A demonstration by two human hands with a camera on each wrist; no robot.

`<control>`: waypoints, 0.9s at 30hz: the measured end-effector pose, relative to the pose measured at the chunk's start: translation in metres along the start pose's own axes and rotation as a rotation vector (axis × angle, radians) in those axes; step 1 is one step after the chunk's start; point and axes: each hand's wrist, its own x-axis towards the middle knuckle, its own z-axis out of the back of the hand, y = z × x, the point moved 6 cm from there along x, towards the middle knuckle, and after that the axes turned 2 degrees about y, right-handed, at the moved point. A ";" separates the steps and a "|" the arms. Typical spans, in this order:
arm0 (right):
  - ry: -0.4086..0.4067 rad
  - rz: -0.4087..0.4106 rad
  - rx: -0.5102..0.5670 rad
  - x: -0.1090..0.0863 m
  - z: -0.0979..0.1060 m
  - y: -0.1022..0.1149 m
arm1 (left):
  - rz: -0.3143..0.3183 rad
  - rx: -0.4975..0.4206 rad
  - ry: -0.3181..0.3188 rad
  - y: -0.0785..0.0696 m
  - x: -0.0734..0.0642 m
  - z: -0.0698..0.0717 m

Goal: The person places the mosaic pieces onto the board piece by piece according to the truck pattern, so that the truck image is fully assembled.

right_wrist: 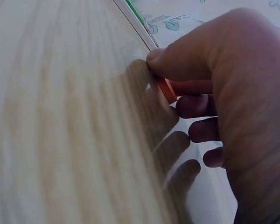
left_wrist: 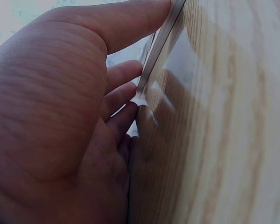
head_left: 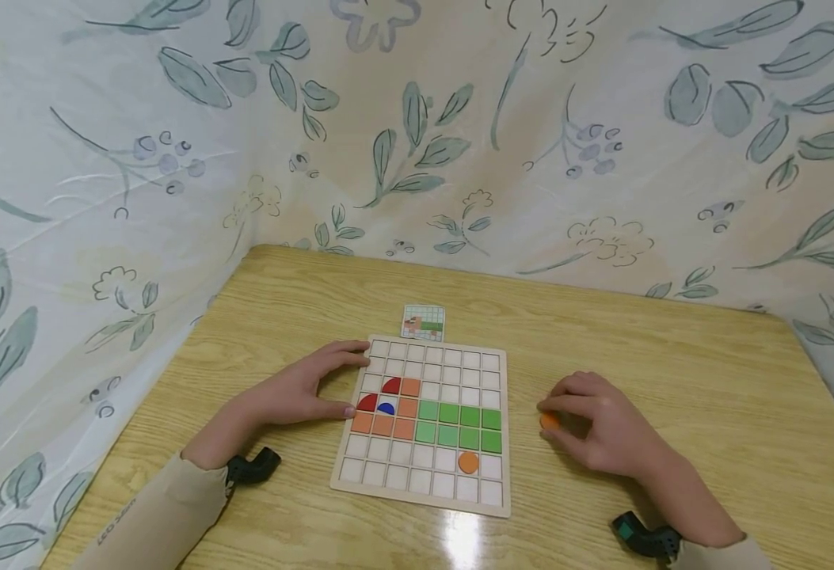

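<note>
A pale wooden grid board [head_left: 397,475] lies on the table, filled partly with coloured pieces. Its left edge meets the fingertips and thumb of my left hand [head_left: 295,393], spread along it and not curled round anything. To the right of the board, my right hand [head_left: 605,427] pinches an orange disc [head_left: 549,420] between thumb and fingers, low over the tabletop. In the right wrist view the disc [right_wrist: 166,90] shows edge-on beside the thumb. Another orange disc [head_left: 469,462] sits in a lower-right cell, below the green squares [head_left: 470,438].
Salmon squares [head_left: 382,426], red quarter-circles [head_left: 392,385] and a blue half-circle [head_left: 386,408] fill cells at the board's left. Touching the board's far edge is a small picture card [head_left: 423,322]. Floral cloth [head_left: 417,158] hangs behind the wooden table [head_left: 302,293].
</note>
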 end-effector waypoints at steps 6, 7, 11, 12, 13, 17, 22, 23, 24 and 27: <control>-0.004 -0.022 0.036 0.000 -0.002 -0.003 | 0.000 0.002 0.000 -0.001 0.000 0.001; -0.006 -0.025 0.033 0.000 -0.002 -0.004 | 0.003 0.002 0.002 -0.001 0.000 0.001; -0.004 -0.043 0.024 0.002 -0.003 -0.004 | 0.016 -0.002 0.011 0.001 -0.001 0.002; -0.002 -0.048 0.022 0.002 -0.003 -0.004 | 0.018 -0.004 0.013 0.001 -0.001 0.002; 0.001 -0.056 0.023 0.002 -0.003 -0.004 | 0.022 -0.010 0.015 0.002 -0.001 0.002; -0.003 -0.058 0.025 0.003 -0.002 -0.003 | 0.018 -0.014 0.016 0.002 -0.001 0.002; -0.009 -0.072 0.040 0.002 -0.002 -0.002 | 0.002 -0.015 0.010 -0.001 -0.001 0.001; -0.012 -0.073 0.045 0.002 -0.002 -0.002 | 0.001 -0.015 0.010 -0.002 -0.001 0.001; -0.013 -0.082 0.047 0.002 -0.002 -0.002 | -0.001 -0.017 0.009 -0.002 -0.001 0.001; -0.030 -0.093 0.069 0.003 -0.003 0.000 | -0.003 -0.020 0.008 -0.003 0.000 0.001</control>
